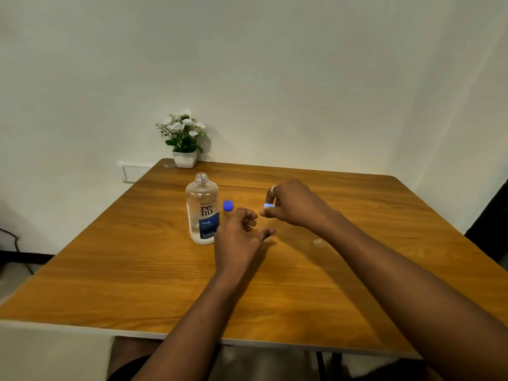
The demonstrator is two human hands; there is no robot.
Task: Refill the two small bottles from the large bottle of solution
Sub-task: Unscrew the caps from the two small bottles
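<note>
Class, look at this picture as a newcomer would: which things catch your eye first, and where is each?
The open large bottle stands uncapped left of centre on the wooden table, a blue cap lying just right of it. Both hands meet mid-table: the right hand pinches a pale blue cap, the left hand beside it. A white flower pot sits at the far edge.

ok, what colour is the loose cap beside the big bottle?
Blue cap, on the table right of the large bottle; head view.

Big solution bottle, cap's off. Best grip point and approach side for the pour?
Wrap the large bottle around its straight middle, at the label, below the shoulder. It stands upright with an open neck, so gripping there keeps the mouth clear. Come from its left side with the left hand: that side looks clear, while the blue cap and both hands crowd its right.
</note>
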